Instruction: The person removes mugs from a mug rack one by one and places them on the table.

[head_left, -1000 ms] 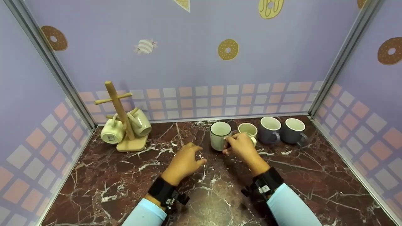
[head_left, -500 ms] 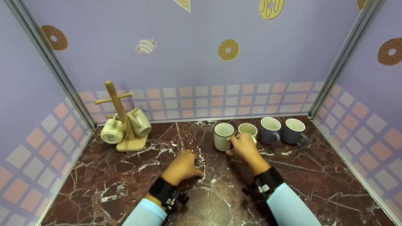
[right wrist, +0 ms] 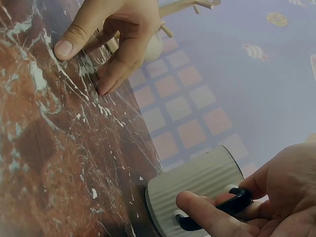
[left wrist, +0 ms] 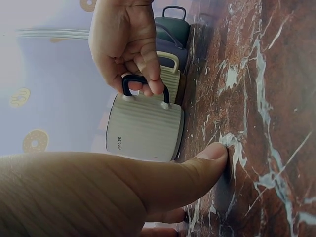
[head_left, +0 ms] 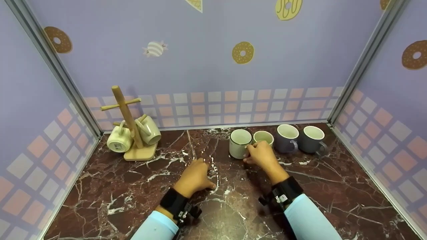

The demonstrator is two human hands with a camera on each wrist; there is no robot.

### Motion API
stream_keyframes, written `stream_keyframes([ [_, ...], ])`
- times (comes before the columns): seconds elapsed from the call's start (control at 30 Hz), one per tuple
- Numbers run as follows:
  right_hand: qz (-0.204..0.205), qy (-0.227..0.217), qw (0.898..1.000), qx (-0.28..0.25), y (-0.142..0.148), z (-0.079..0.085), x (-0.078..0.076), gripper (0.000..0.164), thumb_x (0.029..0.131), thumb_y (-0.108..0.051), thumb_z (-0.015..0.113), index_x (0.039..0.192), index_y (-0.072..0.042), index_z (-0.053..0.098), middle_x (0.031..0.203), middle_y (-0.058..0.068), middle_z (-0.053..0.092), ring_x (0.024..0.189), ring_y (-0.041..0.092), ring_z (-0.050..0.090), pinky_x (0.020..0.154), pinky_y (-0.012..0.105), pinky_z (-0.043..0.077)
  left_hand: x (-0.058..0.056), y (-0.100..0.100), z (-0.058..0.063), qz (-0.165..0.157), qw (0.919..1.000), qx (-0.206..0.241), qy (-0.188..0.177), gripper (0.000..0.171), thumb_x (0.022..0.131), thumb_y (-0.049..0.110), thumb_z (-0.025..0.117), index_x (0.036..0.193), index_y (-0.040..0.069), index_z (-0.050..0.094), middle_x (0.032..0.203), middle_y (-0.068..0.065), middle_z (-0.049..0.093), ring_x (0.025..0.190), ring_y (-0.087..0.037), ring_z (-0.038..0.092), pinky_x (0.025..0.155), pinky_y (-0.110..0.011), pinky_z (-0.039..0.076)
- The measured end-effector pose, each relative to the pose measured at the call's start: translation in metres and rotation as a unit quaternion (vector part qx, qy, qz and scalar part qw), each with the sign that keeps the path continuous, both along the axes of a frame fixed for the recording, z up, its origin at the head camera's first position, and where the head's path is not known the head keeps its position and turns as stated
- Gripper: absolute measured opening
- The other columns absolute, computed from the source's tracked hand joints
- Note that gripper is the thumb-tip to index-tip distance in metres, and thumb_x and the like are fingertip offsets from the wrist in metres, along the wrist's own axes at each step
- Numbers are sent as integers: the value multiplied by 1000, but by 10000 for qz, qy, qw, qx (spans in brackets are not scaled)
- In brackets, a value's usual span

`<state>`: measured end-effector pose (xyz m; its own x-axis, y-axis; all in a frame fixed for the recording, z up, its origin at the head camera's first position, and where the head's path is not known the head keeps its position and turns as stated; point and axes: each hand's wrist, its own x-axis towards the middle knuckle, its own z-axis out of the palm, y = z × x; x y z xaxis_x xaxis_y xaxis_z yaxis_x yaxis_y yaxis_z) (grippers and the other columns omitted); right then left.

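My right hand (head_left: 265, 158) pinches the black handle (right wrist: 239, 202) of a white ribbed mug (head_left: 238, 148) with a dark rim. The mug stands upright on the dark red marbled table (head_left: 140, 196), just left of a cream mug (head_left: 261, 136) that my right hand partly hides in the head view. Small lettering on the white mug's side shows in the left wrist view. My left hand (head_left: 194, 178) rests its thumb and fingertips on the table, left of the white mug, with fingers loosely bent and nothing held.
A purple-grey mug (head_left: 285, 141) and a dark grey mug (head_left: 309, 142) continue the row to the right. At the back left, a wooden mug tree (head_left: 124, 111) carries a pale mug (head_left: 118, 141) and a cream-white mug (head_left: 151, 131). Patterned walls (head_left: 200, 76) enclose the table's back and sides.
The white mug has slid right, closer to the cream mug, with my right hand on its handle. My left hand has come down onto the table, its thumb nearer to me.
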<state>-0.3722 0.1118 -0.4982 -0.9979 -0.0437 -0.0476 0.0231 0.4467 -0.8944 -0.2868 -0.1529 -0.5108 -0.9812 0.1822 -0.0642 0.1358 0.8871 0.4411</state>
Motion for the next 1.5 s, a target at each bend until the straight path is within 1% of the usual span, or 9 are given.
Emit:
stream_keyframes([
  [0.3, -22, 166, 9999, -6, 0, -1, 0, 38, 111, -11, 59, 91, 16, 75, 72, 14, 78, 56, 10, 76, 59, 27, 68, -1, 1, -1, -14, 9999, -38, 158, 66, 69, 36, 109, 117, 0, 82, 152, -26, 66, 133, -40, 64, 119, -57, 57],
  [0.5, -148, 326, 9993, 109, 2, -2, 1, 36, 111, -12, 60, 90, 12, 75, 74, 20, 80, 62, 20, 81, 62, 35, 71, -2, 2, -2, -60, 9996, -71, 273, 64, 66, 37, 110, 112, 1, 83, 135, -19, 70, 120, -36, 65, 111, -57, 60],
  [0.8, -40, 147, 9995, 271, 9, 2, -1, 37, 112, -18, 62, 98, 13, 77, 97, 34, 81, 78, 37, 87, 56, 31, 68, -5, 6, -1, -110, 9994, -206, 243, 58, 68, 40, 109, 106, 6, 82, 119, -9, 67, 108, -29, 61, 102, -52, 62],
  [0.9, 107, 198, 9985, 501, 14, 7, 0, 35, 111, -21, 65, 105, 10, 82, 99, 31, 83, 77, 35, 86, 55, 29, 66, -4, 5, 0, -86, 9995, -193, 219, 59, 69, 40, 109, 109, 6, 83, 125, -12, 69, 113, -31, 63, 104, -54, 62],
  [1.03, 217, 711, 9885, 1317, 21, 18, 5, 33, 108, -26, 68, 106, 0, 88, 86, 18, 84, 70, 26, 79, 57, 29, 57, -3, 3, 3, 20, 9999, -113, 98, 63, 73, 42, 107, 118, 6, 83, 140, -17, 70, 124, -36, 67, 111, -57, 61],
  [1.2, -100, 1463, 9663, 2116, 23, 35, 14, 28, 104, -33, 73, 104, -10, 89, 100, 13, 86, 90, 34, 79, 83, 54, 63, -3, -3, 13, 236, 9994, 224, -140, 61, 88, 46, 97, 130, 6, 80, 140, -15, 73, 121, -36, 73, 112, -56, 62],
  [1.27, -181, 1682, 9628, 2106, 22, 39, 18, 26, 103, -32, 74, 106, -11, 88, 107, 13, 87, 98, 37, 80, 91, 60, 63, -4, -7, 18, 368, 9986, 389, -39, 53, 95, 43, 92, 133, 8, 80, 141, -15, 74, 123, -36, 74, 113, -58, 62],
  [1.37, -79, 2056, 9581, 1993, 18, 44, 21, 23, 104, -30, 76, 107, -9, 85, 107, 14, 86, 98, 37, 80, 92, 60, 63, -5, -15, 23, 599, 9959, 609, 284, 35, 103, 33, 84, 131, 12, 82, 142, -14, 76, 124, -36, 75, 110, -59, 63],
  [1.5, 188, 2570, 9475, 1894, 12, 48, 23, 23, 105, -27, 78, 110, -6, 85, 110, 15, 86, 104, 37, 81, 96, 58, 64, -9, -30, 31, 848, 9902, 861, 697, 21, 106, 26, 78, 123, 14, 84, 133, -10, 82, 113, -30, 78, 102, -54, 66],
])
